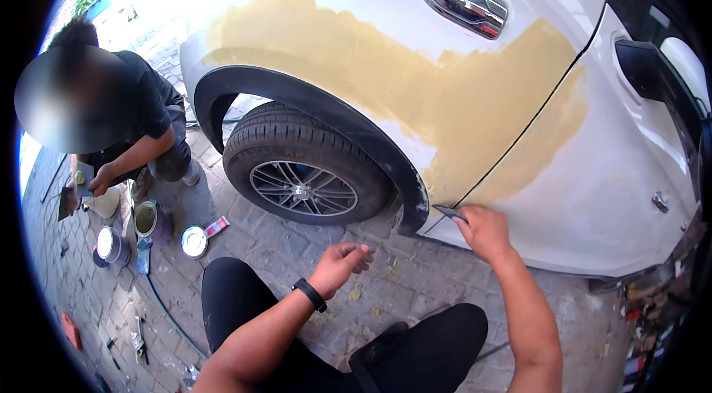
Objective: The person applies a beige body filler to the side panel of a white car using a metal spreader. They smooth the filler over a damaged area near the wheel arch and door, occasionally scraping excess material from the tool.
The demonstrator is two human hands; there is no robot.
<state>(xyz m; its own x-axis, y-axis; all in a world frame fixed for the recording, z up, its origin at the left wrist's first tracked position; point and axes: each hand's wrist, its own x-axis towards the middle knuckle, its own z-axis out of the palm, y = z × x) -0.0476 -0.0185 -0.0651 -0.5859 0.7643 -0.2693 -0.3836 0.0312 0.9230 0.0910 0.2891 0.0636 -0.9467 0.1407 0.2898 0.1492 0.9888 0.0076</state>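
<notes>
My right hand (486,233) grips a dark, thin-bladed putty spreader (449,212). Its tip meets the lower body of a white car (593,207), at the seam between fender and door, just behind the black wheel-arch trim (412,207). Tan filler (475,107) covers a broad patch of the fender and spills onto the door edge. In front of the wheel (304,170), my left hand (341,268) hangs above the paving, wearing a black wristband. Its fingers are loosely curled in, the tips dusty, and nothing shows in them.
A co-worker (144,111) crouches at the left, holding a flat plate (85,176) with a tan lump. Open cans (153,221), a round lid (194,242) and a red-and-white tube (217,226) stand or lie nearby. A dark hose (167,308) crosses the paving. The door mirror (639,67) juts out.
</notes>
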